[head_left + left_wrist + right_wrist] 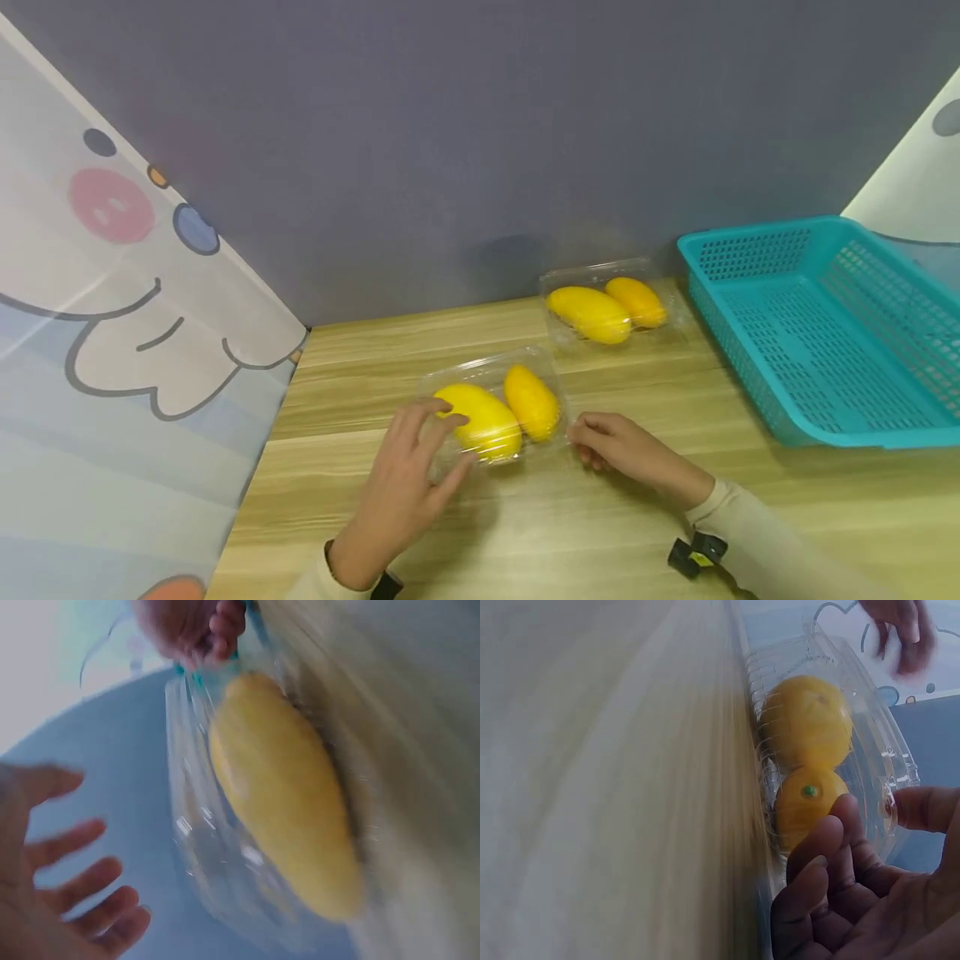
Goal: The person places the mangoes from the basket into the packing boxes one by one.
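Observation:
A clear plastic clamshell box rests on the wooden table in front of me, with two mangoes inside. The larger mango is bright yellow; the smaller mango is more orange, and a green spot shows on its end in the right wrist view. My left hand hovers at the box's left side, fingers spread and overlapping it in the head view. In the left wrist view those fingers are apart from the plastic. My right hand pinches the box's right edge, its thumb against the rim and fingers curled.
Behind and to the right stands a second clear box with two more mangoes. A turquoise perforated basket sits at the right. A grey panel rises along the table's back edge, and a cartoon-printed sheet borders the left.

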Motion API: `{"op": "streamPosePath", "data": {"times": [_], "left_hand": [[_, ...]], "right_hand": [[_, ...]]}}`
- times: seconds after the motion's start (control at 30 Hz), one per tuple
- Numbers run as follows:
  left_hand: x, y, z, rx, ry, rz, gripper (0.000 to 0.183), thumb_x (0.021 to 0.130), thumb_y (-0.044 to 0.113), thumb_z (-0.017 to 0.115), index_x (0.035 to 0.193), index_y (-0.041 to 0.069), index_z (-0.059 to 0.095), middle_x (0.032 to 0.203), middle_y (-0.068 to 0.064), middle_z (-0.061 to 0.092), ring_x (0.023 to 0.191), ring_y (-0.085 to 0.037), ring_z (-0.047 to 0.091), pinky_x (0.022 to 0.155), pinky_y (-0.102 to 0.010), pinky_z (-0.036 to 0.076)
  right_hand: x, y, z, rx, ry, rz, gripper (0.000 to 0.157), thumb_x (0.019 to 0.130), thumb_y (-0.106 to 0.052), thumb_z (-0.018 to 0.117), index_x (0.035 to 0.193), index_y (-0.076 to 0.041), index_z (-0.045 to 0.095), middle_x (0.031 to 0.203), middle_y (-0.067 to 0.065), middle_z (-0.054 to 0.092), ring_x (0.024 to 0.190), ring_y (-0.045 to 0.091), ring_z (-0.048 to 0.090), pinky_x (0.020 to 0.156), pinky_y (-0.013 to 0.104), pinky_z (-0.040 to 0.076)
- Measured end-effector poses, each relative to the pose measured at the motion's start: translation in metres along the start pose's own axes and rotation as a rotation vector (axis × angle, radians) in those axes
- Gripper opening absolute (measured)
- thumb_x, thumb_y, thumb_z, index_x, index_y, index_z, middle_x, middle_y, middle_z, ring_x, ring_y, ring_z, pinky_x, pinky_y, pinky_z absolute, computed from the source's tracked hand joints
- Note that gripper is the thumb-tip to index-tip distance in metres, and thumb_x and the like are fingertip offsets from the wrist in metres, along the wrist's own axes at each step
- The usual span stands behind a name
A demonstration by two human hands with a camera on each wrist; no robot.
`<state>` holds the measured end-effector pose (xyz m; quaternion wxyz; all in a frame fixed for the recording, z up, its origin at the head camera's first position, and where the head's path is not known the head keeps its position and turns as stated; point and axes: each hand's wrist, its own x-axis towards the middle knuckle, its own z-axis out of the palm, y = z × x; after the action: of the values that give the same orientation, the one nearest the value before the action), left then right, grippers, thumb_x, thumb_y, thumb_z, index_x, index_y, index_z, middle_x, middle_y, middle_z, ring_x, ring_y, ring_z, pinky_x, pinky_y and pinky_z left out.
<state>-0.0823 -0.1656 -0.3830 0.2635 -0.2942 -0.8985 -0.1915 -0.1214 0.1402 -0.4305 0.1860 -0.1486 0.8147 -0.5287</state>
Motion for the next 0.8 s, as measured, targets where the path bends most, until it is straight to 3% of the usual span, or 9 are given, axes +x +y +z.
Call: {"op": "streamPosePath", "data": {"times": [0.1, 0.2, 0.27, 0.5, 0.8], "left_hand": [[0.011, 0.012, 0.007, 0.094, -0.152, 0.118, 0.062, 0.084, 0.04, 0.078, 0.138, 0.019, 0.056, 0.148, -0.009, 0.046, 0.14, -0.032, 0.041, 0.107, -0.051, 0.044], [0.015, 0.018, 0.016, 0.168, -0.304, 0.117, 0.083, 0.082, 0.046, 0.08, 0.152, 0.025, 0.04, 0.161, -0.008, 0.03, 0.151, -0.036, 0.024, 0.115, -0.057, 0.034], [0.017, 0.018, 0.022, 0.207, -0.356, 0.115, 0.09, 0.081, 0.048, 0.08, 0.155, 0.027, 0.034, 0.164, -0.008, 0.025, 0.153, -0.036, 0.02, 0.117, -0.059, 0.031], [0.02, 0.014, 0.034, 0.26, -0.325, 0.154, 0.072, 0.081, 0.041, 0.081, 0.143, 0.022, 0.051, 0.15, -0.005, 0.049, 0.139, -0.032, 0.048, 0.108, -0.051, 0.046], [0.023, 0.015, 0.035, 0.241, -0.302, 0.184, 0.06, 0.081, 0.032, 0.083, 0.135, 0.021, 0.061, 0.144, -0.005, 0.055, 0.134, -0.033, 0.053, 0.104, -0.05, 0.05]], "right_hand": [[0.003, -0.001, -0.001, -0.028, -0.006, -0.005, 0.039, 0.104, -0.035, 0.05, 0.092, 0.0, 0.063, 0.074, 0.005, 0.059, 0.064, 0.014, 0.054, 0.057, 0.026, 0.048], [0.004, -0.003, -0.001, -0.034, -0.014, 0.0, 0.039, 0.103, -0.036, 0.051, 0.093, -0.001, 0.064, 0.074, 0.005, 0.059, 0.065, 0.015, 0.055, 0.058, 0.026, 0.048], [0.004, -0.005, -0.001, -0.039, -0.013, 0.006, 0.039, 0.103, -0.037, 0.051, 0.093, -0.001, 0.064, 0.074, 0.005, 0.059, 0.065, 0.016, 0.055, 0.058, 0.026, 0.047], [0.002, -0.007, 0.0, -0.051, -0.004, 0.023, 0.039, 0.103, -0.038, 0.051, 0.092, -0.002, 0.063, 0.074, 0.006, 0.059, 0.065, 0.015, 0.054, 0.057, 0.024, 0.043], [-0.001, -0.006, -0.001, -0.057, 0.008, 0.027, 0.038, 0.102, -0.039, 0.052, 0.091, -0.004, 0.063, 0.074, 0.006, 0.06, 0.065, 0.015, 0.054, 0.056, 0.023, 0.042]]}}
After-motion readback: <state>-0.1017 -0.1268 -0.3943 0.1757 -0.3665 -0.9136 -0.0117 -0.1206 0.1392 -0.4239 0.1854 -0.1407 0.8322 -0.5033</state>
